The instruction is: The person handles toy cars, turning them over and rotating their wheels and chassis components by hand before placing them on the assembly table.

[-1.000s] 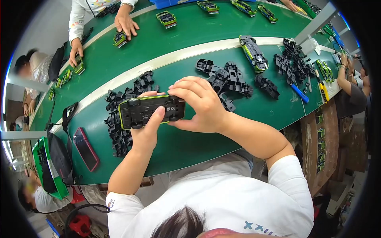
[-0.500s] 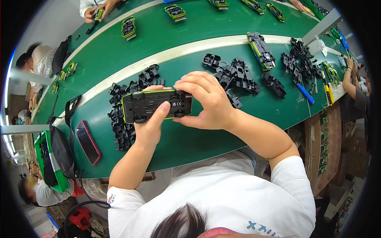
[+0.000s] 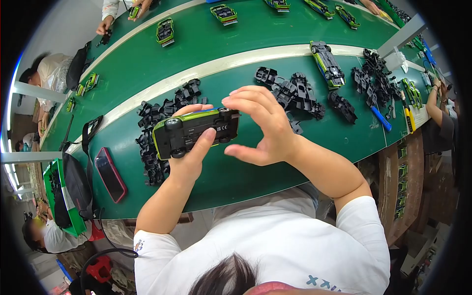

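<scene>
Left hand (image 3: 189,161) gripped a green-and-black toy car (image 3: 186,132), held underside up above the table (image 3: 236,184). Thumb lay across the black base; fingers curled behind, their tips showing past the far edge. Wheels faced up, small white marks near the right end.

Right hand (image 3: 271,125) stood wide, thumb and fingers well parted around the car's right end. Fingertips were close by its far right corner; whether they touched, could not tell. Thumb clear of the body.

Left of the car, partly behind it: a heap of black plastic parts (image 3: 153,164). Beyond the right hand, a second black heap (image 3: 301,98). Farther right, another toy car (image 3: 328,66) lay wheels up, a single black part (image 3: 342,107) just below it. A blue-handled tool (image 3: 381,118) lay beside a third heap (image 3: 372,81); a yellow-handled tool (image 3: 409,119) near the table's right edge.

At the left end, a red-edged phone (image 3: 110,175), with a black bag (image 3: 77,184) next to it. Past the white strip (image 3: 216,64), green car bodies (image 3: 165,32) stood spaced out in a line. Upper left, a co-worker's hand (image 3: 104,24) held or touched a dark piece.
</scene>
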Demonstrator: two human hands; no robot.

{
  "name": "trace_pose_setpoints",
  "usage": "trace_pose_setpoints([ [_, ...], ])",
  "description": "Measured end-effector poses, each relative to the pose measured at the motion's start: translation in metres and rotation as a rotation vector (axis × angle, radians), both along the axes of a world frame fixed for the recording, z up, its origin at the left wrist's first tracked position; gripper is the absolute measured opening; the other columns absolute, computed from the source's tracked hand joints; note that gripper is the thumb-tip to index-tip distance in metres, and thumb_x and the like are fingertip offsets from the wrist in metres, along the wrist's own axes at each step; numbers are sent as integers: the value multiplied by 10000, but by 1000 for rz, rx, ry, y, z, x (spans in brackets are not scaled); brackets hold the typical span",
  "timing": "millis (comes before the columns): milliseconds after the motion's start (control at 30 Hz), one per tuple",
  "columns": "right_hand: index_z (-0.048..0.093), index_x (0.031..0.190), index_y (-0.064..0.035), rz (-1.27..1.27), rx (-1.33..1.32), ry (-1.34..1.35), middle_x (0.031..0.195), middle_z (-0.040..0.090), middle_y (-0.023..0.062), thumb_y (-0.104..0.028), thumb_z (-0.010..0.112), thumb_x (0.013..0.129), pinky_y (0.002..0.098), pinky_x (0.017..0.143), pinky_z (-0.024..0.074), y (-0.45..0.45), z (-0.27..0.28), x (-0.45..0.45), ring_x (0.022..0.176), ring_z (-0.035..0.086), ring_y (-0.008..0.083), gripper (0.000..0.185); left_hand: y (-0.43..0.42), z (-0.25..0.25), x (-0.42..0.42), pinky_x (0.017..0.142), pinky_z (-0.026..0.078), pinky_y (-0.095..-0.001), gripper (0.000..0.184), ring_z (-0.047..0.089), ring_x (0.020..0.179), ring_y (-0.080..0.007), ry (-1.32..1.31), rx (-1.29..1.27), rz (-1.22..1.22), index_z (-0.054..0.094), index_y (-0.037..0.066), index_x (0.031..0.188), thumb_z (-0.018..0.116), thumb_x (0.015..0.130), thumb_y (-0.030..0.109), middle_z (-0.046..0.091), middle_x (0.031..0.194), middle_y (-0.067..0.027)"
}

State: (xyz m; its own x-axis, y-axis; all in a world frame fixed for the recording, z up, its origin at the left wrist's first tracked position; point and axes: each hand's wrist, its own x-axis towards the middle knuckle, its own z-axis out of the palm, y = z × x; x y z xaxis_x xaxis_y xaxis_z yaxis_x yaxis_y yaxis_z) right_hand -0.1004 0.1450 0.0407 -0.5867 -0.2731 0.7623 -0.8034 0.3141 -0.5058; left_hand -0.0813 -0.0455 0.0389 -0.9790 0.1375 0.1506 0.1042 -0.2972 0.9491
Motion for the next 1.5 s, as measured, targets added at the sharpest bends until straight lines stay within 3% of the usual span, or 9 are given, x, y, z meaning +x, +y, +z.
trace_pose_setpoints([
  [200,634,986,-61,-72,-40,176,984,632,88,-196,757,704,370,802,473,3,1,-4,935,589,288,336,-6,-8,-7,963,432,-400,511,552,1102,-284,598,-317,16,470,40,1218,707,767,68,535,1198,-184],
  [533,645,946,-81,-38,-19,228,990,653,46,-158,748,720,343,768,475,1,1,-1,940,609,248,259,-1,-2,-6,876,521,-375,453,615,1033,-310,795,-300,12,474,4,1175,703,791,74,538,1145,-222],
  [900,655,930,-82,-64,-14,231,953,657,42,-143,740,724,340,755,483,0,-1,-2,916,616,246,231,-6,-7,-4,920,461,-375,505,550,1087,-275,638,-353,12,478,35,1207,723,774,122,559,1153,-172],
  [1133,653,912,-77,-75,-34,189,909,659,44,-123,757,700,343,733,490,-1,-3,-4,883,618,244,241,-1,-3,4,913,478,-357,487,555,1073,-223,306,-169,-42,461,15,1215,705,812,141,542,1181,-156],
  [1500,644,854,-64,-115,-6,158,862,656,54,-98,757,695,353,717,492,-3,-3,-5,841,623,254,198,2,-3,2,879,514,-333,440,599,1028,-186,10,43,-85,481,-9,1213,660,813,31,587,1146,-137],
])
